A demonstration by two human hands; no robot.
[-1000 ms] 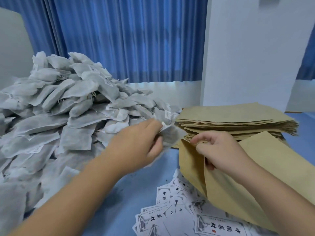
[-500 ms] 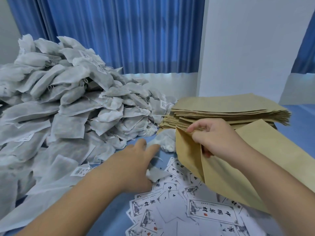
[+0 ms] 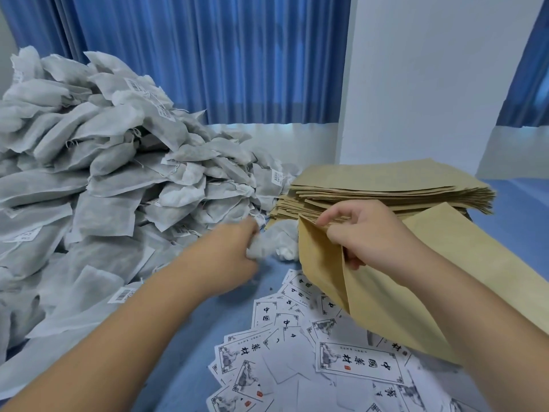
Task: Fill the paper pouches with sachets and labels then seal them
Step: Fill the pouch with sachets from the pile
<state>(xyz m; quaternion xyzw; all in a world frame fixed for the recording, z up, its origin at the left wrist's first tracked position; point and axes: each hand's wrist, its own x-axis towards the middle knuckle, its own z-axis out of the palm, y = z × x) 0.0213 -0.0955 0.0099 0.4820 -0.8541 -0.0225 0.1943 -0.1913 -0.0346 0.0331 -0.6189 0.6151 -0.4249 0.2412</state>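
left hand (image 3: pixel 234 257): its fingers are curled round one white sachet (image 3: pixel 259 248), low at the foot of the big heap. The hand looks a bit blurry.
right hand (image 3: pixel 365 233): it pinches the top edge of a brown paper pouch (image 3: pixel 386 301) and holds the mouth open.
both hands: they are apart, and each one holds its own thing.
where the sachet is: just beside the open mouth of the pouch, not inside it.
how the pouch lies: tilted, with the open end toward the left hand and the lower part over some labels.
heap (image 3: pixel 104 173): lots of grey-white sachets piled high on the left. Some have little barcode tags.
stack (image 3: pixel 386 185): flat brown pouches piled up behind the right hand.
labels (image 3: pixel 359 364): white cards with black writing and small pictures, spread out close to the person.
counter (image 3: pixel 184 352): blue, and everything sits on it.
behind: a blue curtain (image 3: pixel 208 55) and a white wall (image 3: pixel 430 69).
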